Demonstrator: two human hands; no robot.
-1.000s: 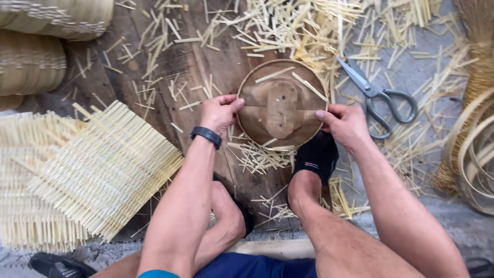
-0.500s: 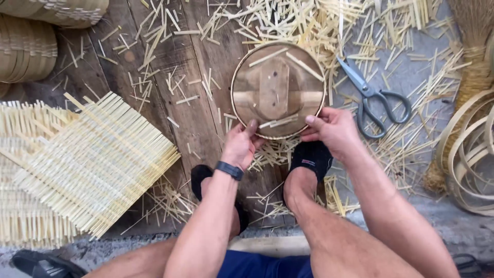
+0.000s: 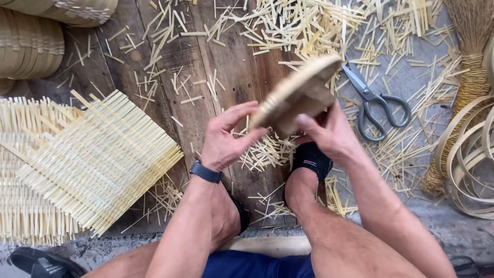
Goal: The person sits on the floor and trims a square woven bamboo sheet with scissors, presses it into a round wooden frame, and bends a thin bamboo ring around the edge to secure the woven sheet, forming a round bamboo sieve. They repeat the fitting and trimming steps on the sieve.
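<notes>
Round woven disc held tilted in the air above the plank floor, between both hands.

Its long edge slants up toward the scissors. The right hand clamps it from beneath; the left hand's fingers pinch its lower end, equally close.

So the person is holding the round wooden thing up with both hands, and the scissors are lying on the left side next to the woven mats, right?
Not quite. The head view shows the scissors lying on the right, beside the right hand, not by the woven mats. The rest holds: both hands, left hand too, hold the round wooden disc up.
</notes>
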